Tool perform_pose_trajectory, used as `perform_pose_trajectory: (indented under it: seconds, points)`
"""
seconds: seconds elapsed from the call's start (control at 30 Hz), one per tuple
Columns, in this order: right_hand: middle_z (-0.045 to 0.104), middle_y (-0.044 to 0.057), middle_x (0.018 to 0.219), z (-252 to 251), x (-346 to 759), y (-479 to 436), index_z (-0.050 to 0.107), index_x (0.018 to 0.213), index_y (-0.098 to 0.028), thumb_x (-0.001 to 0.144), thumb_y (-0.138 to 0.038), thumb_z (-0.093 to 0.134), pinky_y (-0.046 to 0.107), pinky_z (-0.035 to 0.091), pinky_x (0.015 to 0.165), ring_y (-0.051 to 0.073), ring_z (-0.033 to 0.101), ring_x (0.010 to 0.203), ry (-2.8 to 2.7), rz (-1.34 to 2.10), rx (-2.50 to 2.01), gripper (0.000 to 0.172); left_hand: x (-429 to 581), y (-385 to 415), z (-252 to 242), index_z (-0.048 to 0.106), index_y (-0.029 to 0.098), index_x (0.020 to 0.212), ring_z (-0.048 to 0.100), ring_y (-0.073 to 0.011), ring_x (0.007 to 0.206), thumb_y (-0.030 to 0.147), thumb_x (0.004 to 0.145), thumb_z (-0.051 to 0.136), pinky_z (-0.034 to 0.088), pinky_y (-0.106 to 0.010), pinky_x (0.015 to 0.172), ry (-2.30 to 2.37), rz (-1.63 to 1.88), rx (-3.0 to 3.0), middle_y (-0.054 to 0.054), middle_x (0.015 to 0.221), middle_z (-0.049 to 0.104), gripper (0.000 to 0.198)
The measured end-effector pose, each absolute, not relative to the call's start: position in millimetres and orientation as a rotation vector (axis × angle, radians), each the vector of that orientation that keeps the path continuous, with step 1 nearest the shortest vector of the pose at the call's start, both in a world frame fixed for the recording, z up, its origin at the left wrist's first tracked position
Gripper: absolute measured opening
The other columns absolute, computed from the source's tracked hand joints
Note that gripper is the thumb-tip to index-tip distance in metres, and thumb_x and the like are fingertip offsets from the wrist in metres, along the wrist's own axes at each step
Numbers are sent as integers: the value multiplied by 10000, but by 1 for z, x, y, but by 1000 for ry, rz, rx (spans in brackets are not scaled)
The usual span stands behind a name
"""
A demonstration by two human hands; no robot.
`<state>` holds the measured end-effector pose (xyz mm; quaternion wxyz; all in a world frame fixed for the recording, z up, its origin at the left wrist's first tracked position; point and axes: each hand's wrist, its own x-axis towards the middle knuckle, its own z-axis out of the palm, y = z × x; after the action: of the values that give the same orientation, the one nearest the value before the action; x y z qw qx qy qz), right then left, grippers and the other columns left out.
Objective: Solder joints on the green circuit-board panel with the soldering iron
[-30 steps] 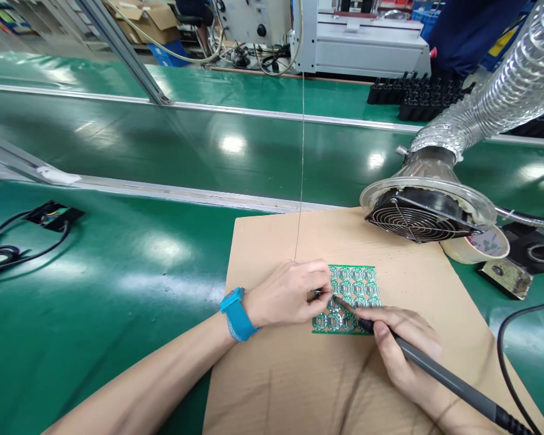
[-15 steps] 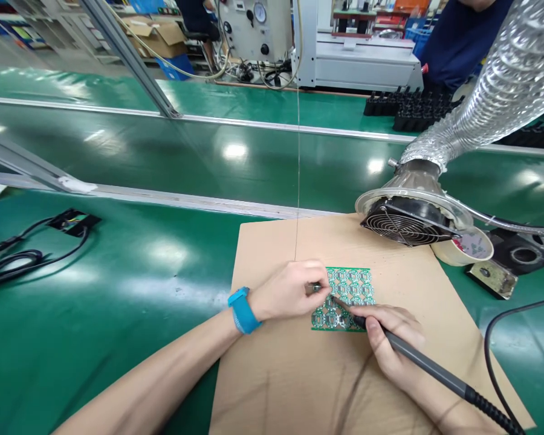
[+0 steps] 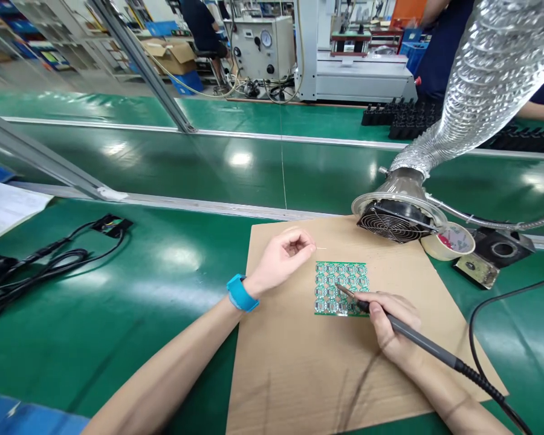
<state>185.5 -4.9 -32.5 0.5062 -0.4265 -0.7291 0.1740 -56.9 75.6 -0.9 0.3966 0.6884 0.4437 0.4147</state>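
Observation:
A green circuit board panel point(image 3: 326, 291) with rows of small round boards lies on a brown cardboard sheet point(image 3: 290, 368). My right hand point(image 3: 392, 320) is closed around the grey handle of a soldering iron point(image 3: 424, 343), whose tip points to the middle of the panel; whether it touches cannot be made out. Left of the panel and above its upper corner, my left hand point(image 3: 286, 257), with a blue band point(image 3: 242, 294) on the wrist, pinches a thin solder wire point(image 3: 321, 248). A short end of the wire sticks out past the fingertips, apart from the panel.
A fume fan point(image 3: 394, 220) on a silver duct point(image 3: 462, 90) hangs beyond the sheet, near a tape roll point(image 3: 448, 241) and a black metal stand point(image 3: 498, 251). Black cables point(image 3: 49, 266) lie at left. Across the bench are black trays point(image 3: 412, 118) and other people.
My left hand has drawn back up and left from the panel with the solder wire, uncovering the panel's left side. The iron tip remains over the panel. The view has shifted slightly.

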Motion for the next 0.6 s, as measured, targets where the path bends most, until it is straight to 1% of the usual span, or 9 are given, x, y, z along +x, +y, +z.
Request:
perform_pose_trajectory:
  seconds: [0.1, 0.2, 0.27, 0.33, 0.4, 0.47, 0.53, 0.6]
  points:
    - [767, 22, 823, -22, 186, -6, 751, 928, -205, 935, -189, 540, 270, 603, 635, 153, 722, 683, -1718, 462, -1108, 212, -60, 65, 7, 660, 184, 827, 505, -114, 646, 315, 943, 579, 379, -274, 602, 1293, 981, 1984, 9, 702, 617, 193]
    - [754, 31, 793, -12, 186, -8, 752, 947, -191, 957, -252, 532, 273, 603, 625, 155, 709, 654, -1632, 528, -1251, 228, -58, 51, 6, 717, 200, 859, 519, -103, 591, 301, 965, 552, 353, -280, 573, 1359, 895, 2205, 15, 694, 676, 221]
    - [754, 32, 811, -8, 187, -11, 751, 973, -204, 967, -295, 527, 260, 595, 609, 159, 712, 683, -1587, 558, -1322, 242, -52, 42, 0, 735, 192, 858, 556, -110, 617, 293, 954, 567, 377, -276, 580, 1321, 905, 2139, 0, 739, 713, 218]
    - [759, 35, 855, -11, 188, -15, 750, 980, -217, 972, -311, 522, 249, 586, 591, 163, 716, 722, -1558, 538, -1351, 246, -44, 35, -11, 733, 169, 828, 550, -115, 603, 315, 919, 612, 387, -265, 550, 1254, 945, 1856, -17, 717, 706, 210]
    - [761, 45, 898, -19, 188, -20, 743, 1002, -213, 974, -280, 515, 260, 589, 605, 168, 718, 745, -1563, 489, -1350, 240, -36, 30, -24, 723, 148, 792, 554, -121, 610, 333, 869, 665, 413, -256, 547, 1177, 968, 1565, -34, 722, 701, 208]
    - [759, 51, 884, -29, 188, -26, 733, 1021, -192, 963, -222, 516, 285, 589, 607, 169, 711, 703, -1606, 396, -1286, 227, -32, 28, -36, 721, 140, 777, 574, -129, 632, 340, 832, 700, 448, -256, 570, 1138, 966, 1419, -44, 732, 699, 209]
    - [751, 45, 829, -37, 188, -30, 725, 1023, -180, 941, -161, 522, 306, 580, 597, 171, 701, 656, -1650, 302, -1202, 220, -31, 27, -43, 729, 146, 778, 577, -127, 647, 324, 831, 697, 456, -250, 582, 1148, 965, 1439, -39, 725, 681, 189]
    - [751, 38, 801, -41, 187, -31, 723, 994, -186, 919, -122, 526, 313, 572, 595, 176, 705, 657, -1683, 230, -1132, 221, -32, 26, -45, 738, 165, 769, 544, -108, 634, 282, 848, 674, 421, -226, 554, 1189, 970, 1571, -25, 717, 634, 155]
